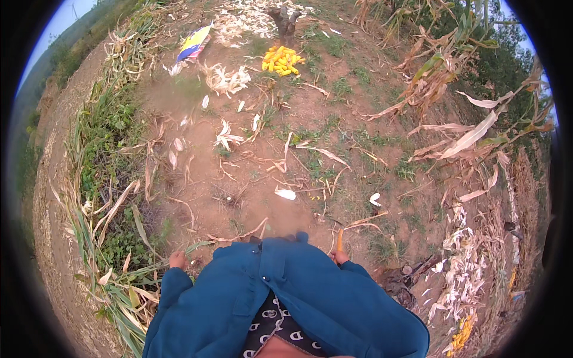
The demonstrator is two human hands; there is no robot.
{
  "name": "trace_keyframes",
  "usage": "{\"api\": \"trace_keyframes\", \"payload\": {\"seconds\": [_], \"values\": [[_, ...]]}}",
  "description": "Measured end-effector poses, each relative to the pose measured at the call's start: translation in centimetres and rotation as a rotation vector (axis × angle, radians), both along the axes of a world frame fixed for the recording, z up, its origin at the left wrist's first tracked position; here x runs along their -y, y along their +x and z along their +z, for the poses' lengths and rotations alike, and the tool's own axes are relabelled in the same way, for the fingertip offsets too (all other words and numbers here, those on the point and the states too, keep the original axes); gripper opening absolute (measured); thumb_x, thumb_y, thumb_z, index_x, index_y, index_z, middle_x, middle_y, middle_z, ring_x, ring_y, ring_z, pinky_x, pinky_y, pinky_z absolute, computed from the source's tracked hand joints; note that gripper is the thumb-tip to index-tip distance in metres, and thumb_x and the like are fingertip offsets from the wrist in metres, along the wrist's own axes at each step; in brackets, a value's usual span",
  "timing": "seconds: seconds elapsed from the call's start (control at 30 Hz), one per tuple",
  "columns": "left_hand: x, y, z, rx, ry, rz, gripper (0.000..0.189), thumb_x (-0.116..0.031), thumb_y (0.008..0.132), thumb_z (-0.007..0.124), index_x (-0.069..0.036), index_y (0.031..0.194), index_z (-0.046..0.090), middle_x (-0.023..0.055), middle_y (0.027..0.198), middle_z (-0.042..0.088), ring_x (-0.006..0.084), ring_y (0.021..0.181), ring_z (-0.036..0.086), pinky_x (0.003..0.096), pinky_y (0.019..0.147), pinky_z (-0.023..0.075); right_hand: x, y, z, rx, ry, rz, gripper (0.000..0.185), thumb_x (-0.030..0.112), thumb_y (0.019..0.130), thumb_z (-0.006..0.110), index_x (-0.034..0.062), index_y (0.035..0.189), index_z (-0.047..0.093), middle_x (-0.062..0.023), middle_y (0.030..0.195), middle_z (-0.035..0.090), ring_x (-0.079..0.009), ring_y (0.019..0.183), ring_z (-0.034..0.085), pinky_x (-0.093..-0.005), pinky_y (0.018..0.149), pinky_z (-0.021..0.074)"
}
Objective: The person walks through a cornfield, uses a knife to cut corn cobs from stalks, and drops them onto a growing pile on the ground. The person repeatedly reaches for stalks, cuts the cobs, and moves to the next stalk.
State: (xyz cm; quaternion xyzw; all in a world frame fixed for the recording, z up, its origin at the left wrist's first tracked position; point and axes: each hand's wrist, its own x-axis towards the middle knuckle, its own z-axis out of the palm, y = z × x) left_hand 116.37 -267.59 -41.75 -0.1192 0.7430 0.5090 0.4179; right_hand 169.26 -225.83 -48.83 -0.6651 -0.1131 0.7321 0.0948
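Observation:
My right hand [341, 257] is closed around the orange handle of a hand tool [339, 240], at the right side of my blue jacket. A thin dark part at the handle's far end looks like a sickle blade, but it blends into the dry stalks. On the other side, my left hand [178, 260] hangs beside long green and drying corn leaves [147, 277]. Whether its fingers grip a leaf is unclear. Bare reddish soil with scattered dry husks lies in front of me, including one pale husk [285, 194].
Husked yellow corn cobs [282, 60] are heaped by a tree stump [284, 26]. A colourful sack [194, 42] lies to their left. Standing dry corn plants [465, 121] lean in from the right. Husks [463, 264] and more cobs [462, 333] lie near a dark log [403, 282].

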Motion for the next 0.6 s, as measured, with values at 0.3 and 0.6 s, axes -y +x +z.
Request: {"api": "trace_keyframes", "payload": {"seconds": [0.3, 0.6], "values": [[-15.7, 3.7, -2.4, -0.31, -0.122, -0.887, 0.026, -0.026, 0.085, 0.053, -0.002, 0.091, 0.061, 0.0079, 0.071, 0.063, 0.0176, 0.063, 0.06, 0.0314, 0.055, 0.0468, -0.9, 7.3, 2.2, 0.038, 0.051, 0.039, 0.02, 0.024, 0.086, 0.054, 0.009, 0.074, 0.049, 0.0022, 0.052, 0.046, -0.0094, 0.039, 0.042, -0.0228, 0.035, 0.0339], [-33.7, 2.9, -3.6, -0.197, 0.079, -0.992, 0.027, -0.024, 0.086, 0.053, 0.0, 0.093, 0.061, 0.0097, 0.075, 0.064, 0.0169, 0.067, 0.06, 0.0302, 0.062, 0.0473, 2.5, 11.4, 4.9, -0.029, -0.037, -0.504, 0.021, 0.02, 0.088, 0.047, 0.0041, 0.075, 0.042, -0.0046, 0.055, 0.047, -0.0149, 0.046, 0.046, -0.0264, 0.041, 0.0389]]}}
